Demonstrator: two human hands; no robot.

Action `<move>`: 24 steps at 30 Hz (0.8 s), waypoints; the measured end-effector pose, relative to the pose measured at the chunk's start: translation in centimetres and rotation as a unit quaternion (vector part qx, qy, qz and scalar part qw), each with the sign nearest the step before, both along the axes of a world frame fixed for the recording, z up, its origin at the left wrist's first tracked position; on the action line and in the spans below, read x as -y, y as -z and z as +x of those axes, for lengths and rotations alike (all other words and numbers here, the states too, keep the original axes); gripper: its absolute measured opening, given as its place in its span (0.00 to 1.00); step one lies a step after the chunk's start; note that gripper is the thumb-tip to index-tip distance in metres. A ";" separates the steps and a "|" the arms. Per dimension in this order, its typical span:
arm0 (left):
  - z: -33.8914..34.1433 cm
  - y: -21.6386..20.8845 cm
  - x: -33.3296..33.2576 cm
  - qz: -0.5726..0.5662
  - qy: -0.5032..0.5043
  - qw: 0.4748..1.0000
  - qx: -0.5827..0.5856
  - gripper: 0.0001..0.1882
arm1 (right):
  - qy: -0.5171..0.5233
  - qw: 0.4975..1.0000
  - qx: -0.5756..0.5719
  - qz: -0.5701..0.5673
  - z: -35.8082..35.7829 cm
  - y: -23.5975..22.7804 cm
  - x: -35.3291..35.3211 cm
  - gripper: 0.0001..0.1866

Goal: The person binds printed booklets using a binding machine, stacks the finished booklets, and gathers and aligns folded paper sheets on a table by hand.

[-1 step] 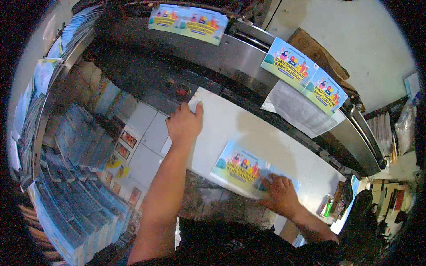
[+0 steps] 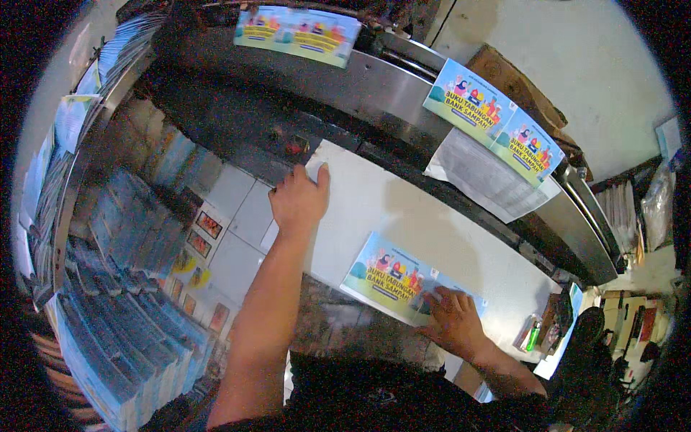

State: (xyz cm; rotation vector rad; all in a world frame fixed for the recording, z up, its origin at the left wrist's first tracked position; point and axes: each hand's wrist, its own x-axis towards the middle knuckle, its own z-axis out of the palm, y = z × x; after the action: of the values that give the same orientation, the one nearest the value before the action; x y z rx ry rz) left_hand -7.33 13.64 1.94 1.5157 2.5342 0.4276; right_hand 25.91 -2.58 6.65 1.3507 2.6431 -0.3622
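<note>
A light blue printed booklet, with cartoon figures and yellow lettering on its cover, lies along the near edge of a long white board. My right hand is on the right half of the booklet. Its fingers curl over the cover and the thumb is at the near edge, gripping it. My left hand rests at the far left corner of the board. There the thumb lies on the surface, apart from the fingers, and nothing is held.
A curved metal rail arcs round the board, carrying a double-cover sheet above grey paper and another sheet. Stacked booklets fill the lower left. A green lighter sits at the board's right end.
The cover sheet at the far top has shifted slightly left along the rail. My right hand and the booklet have moved slightly, and the booklet looks sharper. My left hand stays in place.
</note>
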 end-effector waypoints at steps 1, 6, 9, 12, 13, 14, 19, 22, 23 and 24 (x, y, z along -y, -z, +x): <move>0.1 -0.1 -0.1 -0.013 -0.004 1.000 -0.001 0.30 | 0.006 1.000 -0.020 0.011 0.1 0.2 1.0 0.38; -0.2 0.1 0.0 -0.004 -0.013 1.000 0.002 0.31 | -0.001 0.999 -0.033 0.028 0.2 0.4 1.1 0.37; -0.1 -0.1 -0.2 -0.027 -0.011 0.999 0.016 0.31 | 0.021 0.995 -0.049 -0.085 -0.2 -2.5 -1.6 0.35; 0.5 -0.2 -0.3 -0.013 0.000 1.000 0.012 0.31 | 0.068 0.960 -0.151 -0.227 1.9 -3.7 -3.4 0.23; 0.3 -0.2 -0.3 -0.014 -0.004 1.000 0.001 0.31 | 0.091 0.949 -0.180 -0.241 2.4 -4.7 -4.6 0.14; 0.0 -0.3 -0.3 -0.016 -0.008 1.000 -0.009 0.31 | 0.055 0.952 -0.236 -0.186 2.8 -6.2 -5.9 0.07; -0.5 -0.1 0.1 -0.006 -0.008 1.000 0.009 0.31 | 0.118 0.939 -0.205 0.249 6.2 -14.8 -14.3 0.08; 0.1 0.1 -0.1 -0.004 -0.005 1.000 0.000 0.30 | 0.105 0.862 -0.142 0.476 4.4 -17.9 -18.1 0.20; 0.2 0.0 -0.2 0.002 -0.002 1.000 0.001 0.30 | 0.092 0.842 -0.114 0.519 4.2 -18.0 -19.4 0.24; 0.0 0.1 0.1 0.003 -0.008 1.000 -0.004 0.30 | 0.078 0.822 -0.093 0.556 3.9 -17.3 -20.8 0.27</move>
State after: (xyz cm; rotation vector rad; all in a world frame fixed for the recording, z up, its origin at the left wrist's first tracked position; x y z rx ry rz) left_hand -7.30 13.58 1.82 1.5036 2.5541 0.4329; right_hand 29.78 18.20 23.94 1.8149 2.9488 1.3267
